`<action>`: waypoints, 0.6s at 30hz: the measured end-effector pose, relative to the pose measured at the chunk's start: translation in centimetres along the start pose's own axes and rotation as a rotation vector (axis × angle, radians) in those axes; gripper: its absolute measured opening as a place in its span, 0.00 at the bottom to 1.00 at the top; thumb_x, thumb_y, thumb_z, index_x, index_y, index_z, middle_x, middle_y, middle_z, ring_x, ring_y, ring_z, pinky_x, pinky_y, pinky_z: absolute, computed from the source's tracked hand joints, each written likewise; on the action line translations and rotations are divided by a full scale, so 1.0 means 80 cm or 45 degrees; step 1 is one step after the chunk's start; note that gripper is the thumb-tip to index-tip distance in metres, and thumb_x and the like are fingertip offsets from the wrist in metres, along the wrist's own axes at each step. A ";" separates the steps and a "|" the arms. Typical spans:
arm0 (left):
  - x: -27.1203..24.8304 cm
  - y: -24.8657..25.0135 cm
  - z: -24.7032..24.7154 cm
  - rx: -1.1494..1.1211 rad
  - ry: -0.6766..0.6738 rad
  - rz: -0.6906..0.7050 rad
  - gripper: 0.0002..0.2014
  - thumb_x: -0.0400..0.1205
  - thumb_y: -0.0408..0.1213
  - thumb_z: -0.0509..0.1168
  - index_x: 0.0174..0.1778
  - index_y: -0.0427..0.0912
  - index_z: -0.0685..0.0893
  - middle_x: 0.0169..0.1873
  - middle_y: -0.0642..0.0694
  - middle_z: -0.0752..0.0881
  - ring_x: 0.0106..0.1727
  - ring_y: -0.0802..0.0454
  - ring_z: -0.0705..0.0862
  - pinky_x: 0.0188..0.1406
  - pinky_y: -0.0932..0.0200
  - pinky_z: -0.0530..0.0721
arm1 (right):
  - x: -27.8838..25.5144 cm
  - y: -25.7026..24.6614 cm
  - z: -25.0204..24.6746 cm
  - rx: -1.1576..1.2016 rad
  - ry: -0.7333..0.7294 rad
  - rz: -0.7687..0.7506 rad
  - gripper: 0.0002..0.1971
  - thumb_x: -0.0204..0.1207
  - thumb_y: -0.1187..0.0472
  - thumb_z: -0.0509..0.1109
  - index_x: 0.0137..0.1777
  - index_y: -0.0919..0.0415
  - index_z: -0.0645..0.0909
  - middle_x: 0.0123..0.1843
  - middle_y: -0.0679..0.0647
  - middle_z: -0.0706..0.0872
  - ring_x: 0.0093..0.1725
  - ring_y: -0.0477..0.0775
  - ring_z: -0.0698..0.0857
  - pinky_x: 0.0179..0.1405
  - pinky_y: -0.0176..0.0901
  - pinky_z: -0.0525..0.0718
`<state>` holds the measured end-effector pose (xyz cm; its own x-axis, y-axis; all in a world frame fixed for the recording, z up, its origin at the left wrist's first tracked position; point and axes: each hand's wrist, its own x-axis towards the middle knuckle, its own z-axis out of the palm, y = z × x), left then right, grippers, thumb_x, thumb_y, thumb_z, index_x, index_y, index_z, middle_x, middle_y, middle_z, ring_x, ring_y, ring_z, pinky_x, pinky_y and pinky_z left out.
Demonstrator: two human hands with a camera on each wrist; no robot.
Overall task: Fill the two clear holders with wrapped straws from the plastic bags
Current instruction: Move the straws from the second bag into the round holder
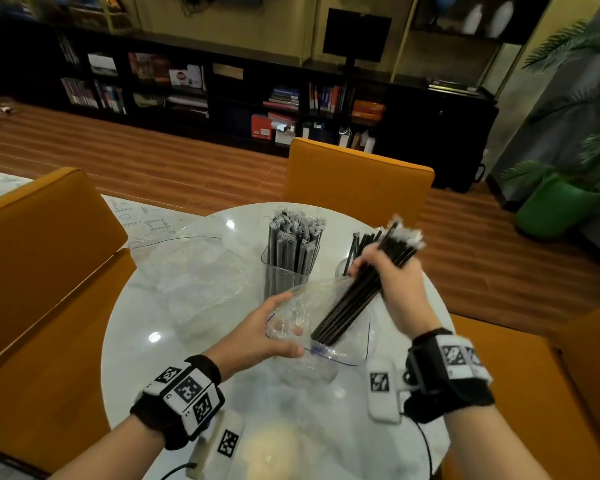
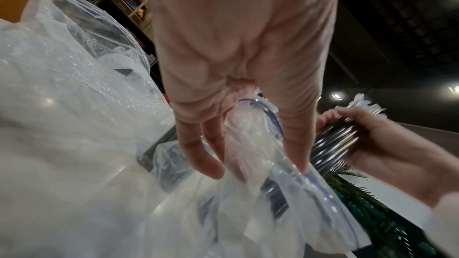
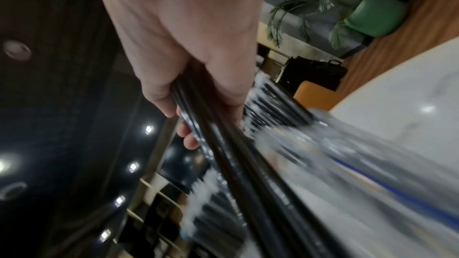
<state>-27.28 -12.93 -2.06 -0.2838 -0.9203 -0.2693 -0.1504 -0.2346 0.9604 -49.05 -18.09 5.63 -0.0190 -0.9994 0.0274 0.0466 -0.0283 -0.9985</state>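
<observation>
Wrist straps with printed markers (image 1: pixel 184 393) sit closest to me, and beyond them my left hand (image 1: pixel 257 336) pinches the blue-edged mouth of the plastic bag (image 1: pixel 326 344), thumb on one side and fingers on the other, holding it open above the white tabletop (image 1: pixel 146 341). My right hand (image 1: pixel 387 285) has its grip clenched round a bundle of black wrapped straws (image 1: pixel 352 306); the lower ends are inside that bag's mouth, the white wrapper tips fan out past my knuckles. Just beyond the bag stands the left clear holder (image 1: pixel 288 268), packed full of upright grey-wrapped straws. To the right of that holder, partly hidden behind my right hand, stands the second clear holder (image 1: pixel 343 266) with a few black straws in it. Left of the full holder a crumpled empty bag (image 1: pixel 194 271) lies flat. Orange chairs (image 1: pixel 357 174) ring the tabletop.
</observation>
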 end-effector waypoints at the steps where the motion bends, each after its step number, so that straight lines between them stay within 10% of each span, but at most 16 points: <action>1: 0.001 -0.002 0.000 0.000 -0.001 -0.010 0.43 0.69 0.26 0.79 0.75 0.58 0.68 0.54 0.41 0.89 0.51 0.56 0.90 0.45 0.64 0.87 | 0.008 -0.023 -0.005 0.037 0.007 -0.066 0.10 0.80 0.72 0.64 0.39 0.61 0.79 0.32 0.55 0.84 0.38 0.58 0.84 0.52 0.57 0.84; 9: 0.000 -0.013 -0.001 0.035 0.064 -0.056 0.43 0.68 0.30 0.81 0.75 0.58 0.69 0.53 0.41 0.90 0.55 0.47 0.89 0.53 0.53 0.89 | 0.066 -0.130 -0.028 -0.001 0.175 -0.613 0.06 0.78 0.69 0.67 0.41 0.61 0.79 0.33 0.53 0.84 0.36 0.52 0.85 0.47 0.48 0.87; 15: -0.004 -0.015 0.000 0.038 0.104 -0.060 0.43 0.68 0.29 0.81 0.74 0.59 0.68 0.53 0.42 0.90 0.54 0.48 0.89 0.50 0.57 0.89 | 0.077 -0.044 -0.020 -0.431 0.121 -0.475 0.04 0.76 0.64 0.71 0.40 0.59 0.83 0.43 0.64 0.88 0.41 0.66 0.85 0.47 0.57 0.87; 18: -0.006 -0.017 0.000 0.033 0.118 -0.057 0.43 0.68 0.29 0.81 0.74 0.60 0.68 0.54 0.42 0.90 0.49 0.52 0.90 0.47 0.61 0.88 | 0.077 -0.005 -0.015 -0.440 0.078 -0.375 0.05 0.73 0.66 0.75 0.43 0.70 0.84 0.40 0.65 0.86 0.37 0.53 0.82 0.40 0.44 0.83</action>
<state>-26.95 -12.15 -3.21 -0.1873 -0.9343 -0.3033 -0.1858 -0.2695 0.9449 -50.36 -24.20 6.13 -0.0410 -0.9466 0.3198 -0.3051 -0.2929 -0.9062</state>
